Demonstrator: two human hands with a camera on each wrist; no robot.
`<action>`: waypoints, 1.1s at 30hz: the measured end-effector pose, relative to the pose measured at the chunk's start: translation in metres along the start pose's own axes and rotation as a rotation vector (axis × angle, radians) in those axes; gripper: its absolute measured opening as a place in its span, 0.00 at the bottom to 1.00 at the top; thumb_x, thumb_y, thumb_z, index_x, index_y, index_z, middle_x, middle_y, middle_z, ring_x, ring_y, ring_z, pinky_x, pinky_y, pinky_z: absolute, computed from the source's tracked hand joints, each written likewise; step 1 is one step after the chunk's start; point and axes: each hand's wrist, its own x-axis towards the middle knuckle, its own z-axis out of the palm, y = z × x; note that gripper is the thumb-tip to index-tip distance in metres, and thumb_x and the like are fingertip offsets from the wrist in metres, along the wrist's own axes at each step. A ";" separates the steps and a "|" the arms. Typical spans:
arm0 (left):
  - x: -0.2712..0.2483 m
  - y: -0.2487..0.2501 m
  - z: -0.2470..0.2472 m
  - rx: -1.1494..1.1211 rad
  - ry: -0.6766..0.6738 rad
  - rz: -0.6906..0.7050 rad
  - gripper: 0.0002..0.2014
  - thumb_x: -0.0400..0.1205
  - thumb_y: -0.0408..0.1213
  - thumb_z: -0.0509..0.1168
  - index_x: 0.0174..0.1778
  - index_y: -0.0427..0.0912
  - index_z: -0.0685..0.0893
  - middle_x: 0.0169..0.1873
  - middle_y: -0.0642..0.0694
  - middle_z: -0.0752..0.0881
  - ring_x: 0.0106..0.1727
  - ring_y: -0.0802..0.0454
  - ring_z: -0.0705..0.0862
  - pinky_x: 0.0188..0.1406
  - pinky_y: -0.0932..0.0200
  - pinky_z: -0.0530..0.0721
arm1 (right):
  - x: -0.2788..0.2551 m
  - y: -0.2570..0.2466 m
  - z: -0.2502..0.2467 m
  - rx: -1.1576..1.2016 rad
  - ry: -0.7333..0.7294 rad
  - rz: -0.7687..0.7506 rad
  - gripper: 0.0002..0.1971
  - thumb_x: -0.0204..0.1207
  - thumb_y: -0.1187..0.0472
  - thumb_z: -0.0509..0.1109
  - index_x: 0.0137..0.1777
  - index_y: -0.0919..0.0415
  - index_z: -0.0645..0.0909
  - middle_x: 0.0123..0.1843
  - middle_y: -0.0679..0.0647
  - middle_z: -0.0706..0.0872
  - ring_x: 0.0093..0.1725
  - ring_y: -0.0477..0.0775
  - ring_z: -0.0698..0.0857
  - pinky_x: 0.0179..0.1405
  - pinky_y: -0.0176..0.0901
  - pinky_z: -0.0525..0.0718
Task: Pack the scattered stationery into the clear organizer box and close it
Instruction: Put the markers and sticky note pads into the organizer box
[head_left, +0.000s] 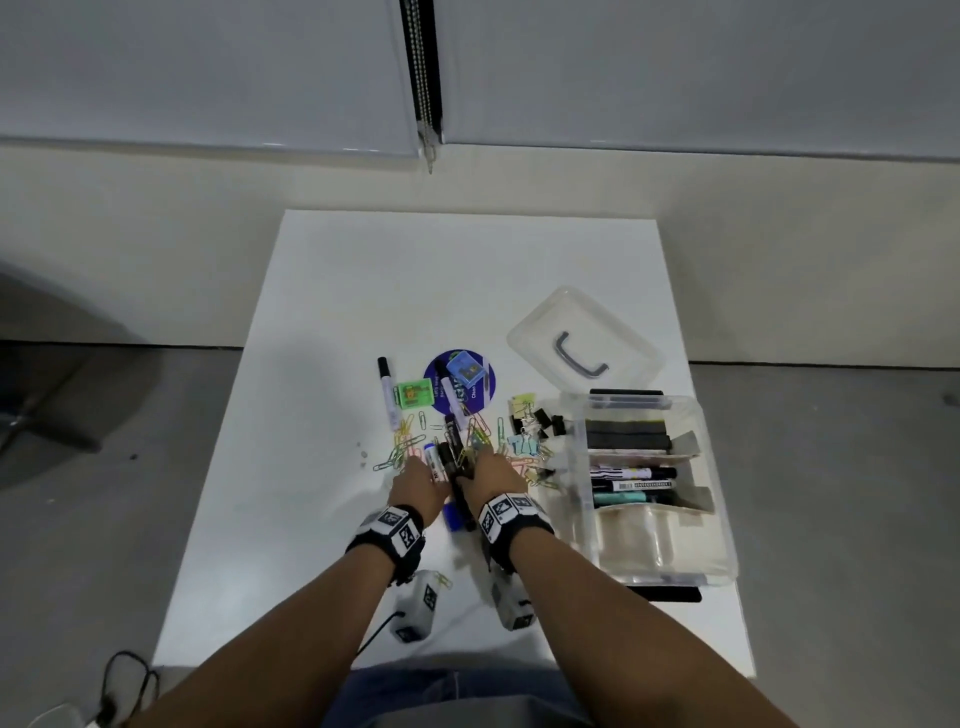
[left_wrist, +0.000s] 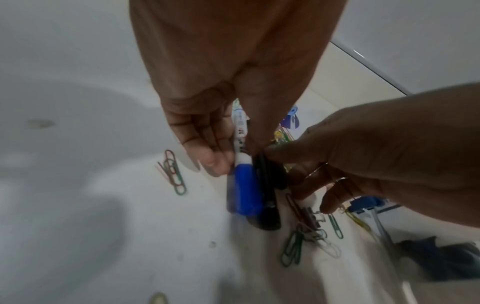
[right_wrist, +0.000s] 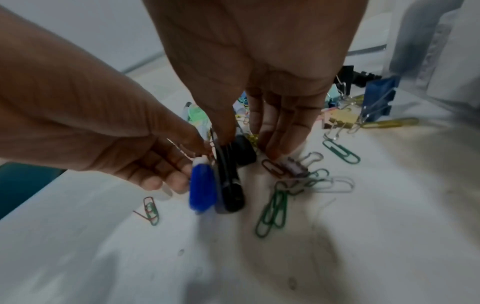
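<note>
On the white table (head_left: 322, 312) my left hand (head_left: 423, 475) curls its fingers round a white marker with a blue cap (left_wrist: 244, 185). Right beside it lie two black markers (right_wrist: 230, 185), pinched between the thumb and fingers of my right hand (head_left: 480, 460). The two hands nearly touch over the markers. The clear organizer box (head_left: 722, 519) stands open to the right with several markers and black blocks in its compartments. Its clear lid (head_left: 535, 332) lies behind it, handle up.
Coloured paper clips (head_left: 405, 447) and binder clips (head_left: 540, 423) are scattered around my hands. Farther back lie a white marker (head_left: 388, 395), a green box (head_left: 414, 392) and a purple disc (head_left: 485, 389) bearing a small blue box (head_left: 469, 368) and another marker.
</note>
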 end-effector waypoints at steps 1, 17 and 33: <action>0.000 -0.002 -0.004 0.011 -0.008 0.010 0.14 0.79 0.40 0.67 0.52 0.37 0.71 0.48 0.37 0.84 0.46 0.39 0.85 0.42 0.50 0.82 | 0.003 -0.001 0.001 0.001 0.004 0.000 0.24 0.77 0.53 0.68 0.70 0.59 0.69 0.62 0.61 0.83 0.60 0.64 0.85 0.57 0.55 0.84; 0.081 0.026 -0.080 -0.046 0.205 -0.050 0.22 0.81 0.36 0.63 0.67 0.31 0.65 0.64 0.27 0.77 0.60 0.27 0.80 0.54 0.41 0.80 | 0.001 -0.007 0.017 -0.252 0.104 -0.003 0.24 0.83 0.47 0.57 0.68 0.66 0.73 0.68 0.66 0.79 0.63 0.65 0.82 0.61 0.56 0.80; 0.073 0.058 -0.066 0.557 0.077 0.734 0.24 0.78 0.29 0.62 0.71 0.44 0.72 0.50 0.40 0.85 0.49 0.38 0.84 0.44 0.49 0.82 | -0.051 0.025 -0.054 0.242 -0.166 0.002 0.17 0.84 0.58 0.55 0.70 0.62 0.67 0.51 0.61 0.83 0.39 0.54 0.78 0.38 0.44 0.73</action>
